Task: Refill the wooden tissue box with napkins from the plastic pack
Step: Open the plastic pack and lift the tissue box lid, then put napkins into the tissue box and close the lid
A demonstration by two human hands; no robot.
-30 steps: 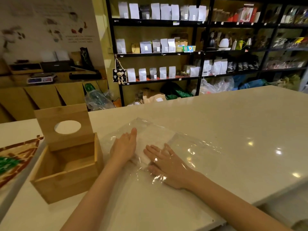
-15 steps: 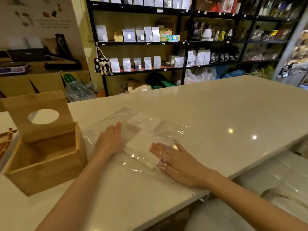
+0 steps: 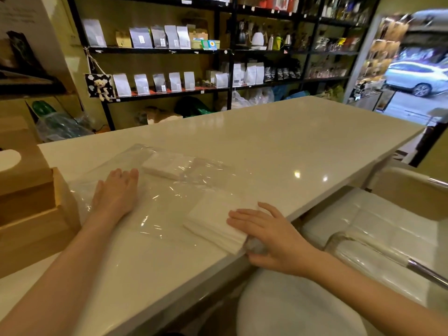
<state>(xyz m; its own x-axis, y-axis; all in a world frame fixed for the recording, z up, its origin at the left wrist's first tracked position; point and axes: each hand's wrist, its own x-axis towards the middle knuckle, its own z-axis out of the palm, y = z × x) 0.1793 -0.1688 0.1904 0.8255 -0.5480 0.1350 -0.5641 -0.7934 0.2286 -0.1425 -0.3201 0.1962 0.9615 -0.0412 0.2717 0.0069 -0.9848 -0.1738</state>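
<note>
Shop counter (image 3: 291,141): the napkins (image 3: 211,217) have slid from mid-counter to its near edge. The right hand (image 3: 271,236) pinches them, fingers over, thumb under. The left hand (image 3: 116,195) lies flat, pinning the pack (image 3: 164,197). At the left edge the box (image 3: 36,214) stands open, unfilled; transfer likely follows.

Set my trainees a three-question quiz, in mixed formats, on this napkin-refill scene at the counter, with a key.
1. True or false: the wooden tissue box stands open beside the plastic pack.
2. Fill in: the ____ hand touches the near napkin stack at the counter's edge.
3. The left hand rests flat on: A) the wooden tissue box B) the plastic pack C) the near napkin stack.
Key: 1 true; 2 the right hand; 3 B.
</note>
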